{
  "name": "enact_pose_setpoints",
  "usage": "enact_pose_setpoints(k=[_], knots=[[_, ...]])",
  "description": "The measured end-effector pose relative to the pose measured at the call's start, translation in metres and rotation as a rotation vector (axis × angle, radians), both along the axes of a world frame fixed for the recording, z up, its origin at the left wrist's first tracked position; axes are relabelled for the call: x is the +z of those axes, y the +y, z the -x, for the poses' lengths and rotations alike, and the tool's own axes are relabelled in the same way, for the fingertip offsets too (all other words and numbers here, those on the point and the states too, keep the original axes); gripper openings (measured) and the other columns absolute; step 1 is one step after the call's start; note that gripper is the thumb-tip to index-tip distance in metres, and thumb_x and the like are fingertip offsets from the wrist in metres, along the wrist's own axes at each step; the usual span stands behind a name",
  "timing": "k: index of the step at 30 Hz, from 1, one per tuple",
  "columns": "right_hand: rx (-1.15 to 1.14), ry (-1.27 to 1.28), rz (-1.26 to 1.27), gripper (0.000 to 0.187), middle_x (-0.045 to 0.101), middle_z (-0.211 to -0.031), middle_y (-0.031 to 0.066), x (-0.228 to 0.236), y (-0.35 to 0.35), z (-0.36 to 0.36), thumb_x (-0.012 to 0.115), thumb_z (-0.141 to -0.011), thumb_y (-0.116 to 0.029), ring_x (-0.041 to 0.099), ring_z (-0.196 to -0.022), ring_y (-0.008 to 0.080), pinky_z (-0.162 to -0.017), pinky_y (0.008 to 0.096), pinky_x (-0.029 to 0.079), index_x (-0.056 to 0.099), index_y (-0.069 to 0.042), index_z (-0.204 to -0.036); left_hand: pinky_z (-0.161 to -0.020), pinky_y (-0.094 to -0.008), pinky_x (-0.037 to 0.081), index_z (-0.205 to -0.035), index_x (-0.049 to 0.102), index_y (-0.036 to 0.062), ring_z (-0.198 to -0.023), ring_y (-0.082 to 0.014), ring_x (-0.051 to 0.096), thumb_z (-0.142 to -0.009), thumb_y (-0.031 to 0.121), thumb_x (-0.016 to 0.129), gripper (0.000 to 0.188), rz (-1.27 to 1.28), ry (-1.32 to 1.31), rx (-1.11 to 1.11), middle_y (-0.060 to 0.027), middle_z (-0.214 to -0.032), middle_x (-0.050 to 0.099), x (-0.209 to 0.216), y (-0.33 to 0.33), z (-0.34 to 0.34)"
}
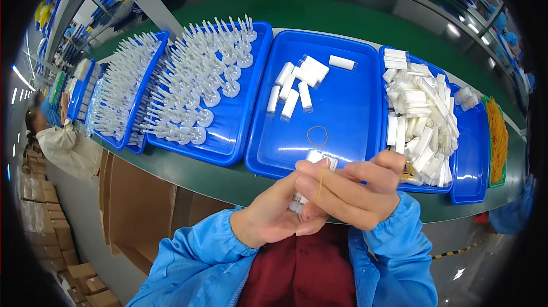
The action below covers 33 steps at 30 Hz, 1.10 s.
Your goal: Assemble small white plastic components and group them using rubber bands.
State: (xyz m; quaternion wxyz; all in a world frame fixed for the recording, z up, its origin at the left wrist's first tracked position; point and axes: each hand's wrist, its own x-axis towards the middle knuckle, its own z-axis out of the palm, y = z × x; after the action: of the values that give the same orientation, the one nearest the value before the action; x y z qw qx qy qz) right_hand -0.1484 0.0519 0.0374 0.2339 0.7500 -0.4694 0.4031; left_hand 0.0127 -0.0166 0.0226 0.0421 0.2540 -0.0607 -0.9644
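My left hand (273, 211) is closed around a small bundle of white rectangular pieces in clear sleeves (323, 158). Close against it, my right hand (362, 193) pinches a thin yellowish rubber band (321, 184) that stretches at the side of the bundle. Whether the band passes all the way round is hidden by my fingers. Both hands are over the near edge of a blue tray (348, 127). In that tray lie several similar white pieces (290, 103) toward the back left, and a loose rubber band (317, 136) nearer to me.
To the right, another blue tray holds heaped white pieces (421, 118); past it, a green tray holds rubber bands (498, 136). On the left, blue trays carry rows of clear stemmed parts with round bases (200, 73). Cardboard boxes (140, 207) and another person (63, 141) are at left.
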Motion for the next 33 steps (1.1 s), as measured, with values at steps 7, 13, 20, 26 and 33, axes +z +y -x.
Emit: enact_pose_setpoints(k=[7,13,20,26,33], knots=[[0.627,-1.613,-0.56,0.107,0.064,-0.135,0.01,-0.018,0.004,-0.027,0.087,-0.064,-0.047,0.049,-0.1,0.0168,-0.09,0.0317,0.038,0.043,0.001,-0.149,-0.055,-0.0275,0.05,-0.15,0.039,-0.0021,-0.059,-0.0135,0.062,-0.081,0.027,0.083,0.086,1.333,-0.04,0.496,-0.006,-0.074,0.066,0.009,-0.015,0.002],[0.249,-0.841,-0.551,0.086,0.065,-0.126,0.0085,-0.025,0.009,-0.01,0.091,-0.068,-0.028,0.053,-0.098,0.0209,-0.09,0.0344,0.04,0.053,-0.003,-0.141,-0.06,-0.0325,0.053,-0.154,0.031,-0.0034,-0.066,-0.0226,0.068,-0.064,0.022,0.093,0.111,2.279,-0.307,0.228,-0.0091,-0.077,0.068,-0.003,-0.031,0.001],[0.098,-0.777,-0.493,0.046,0.063,-0.095,0.0101,-0.01,0.006,-0.01,0.083,-0.067,-0.007,0.061,-0.081,0.0262,-0.068,0.0342,0.05,0.064,-0.005,-0.109,-0.075,-0.0398,0.053,-0.154,0.034,0.004,-0.086,-0.032,0.068,-0.07,0.012,0.083,0.097,2.099,-0.184,0.098,-0.0151,-0.095,0.068,-0.02,-0.024,0.009],[0.011,-0.695,-0.444,0.052,0.064,-0.1,0.0108,-0.015,0.009,-0.011,0.086,-0.067,-0.009,0.062,-0.088,0.0258,-0.075,0.0343,0.051,0.063,-0.003,-0.113,-0.092,-0.0433,0.047,-0.151,0.038,0.0038,-0.106,-0.0356,0.058,-0.076,0.004,0.076,0.084,2.026,-0.123,-0.024,-0.0167,-0.119,0.06,-0.022,-0.023,0.001],[-0.044,-0.585,-0.426,0.052,0.065,-0.103,0.0127,-0.016,0.008,-0.009,0.086,-0.07,-0.013,0.065,-0.089,0.03,-0.072,0.0377,0.053,0.062,-0.004,-0.114,-0.086,-0.0439,0.049,-0.137,0.048,0.0013,-0.1,-0.0378,0.059,-0.079,0.008,0.077,0.065,2.204,-0.353,-0.013,-0.0175,-0.112,0.061,-0.028,-0.016,0.006]])
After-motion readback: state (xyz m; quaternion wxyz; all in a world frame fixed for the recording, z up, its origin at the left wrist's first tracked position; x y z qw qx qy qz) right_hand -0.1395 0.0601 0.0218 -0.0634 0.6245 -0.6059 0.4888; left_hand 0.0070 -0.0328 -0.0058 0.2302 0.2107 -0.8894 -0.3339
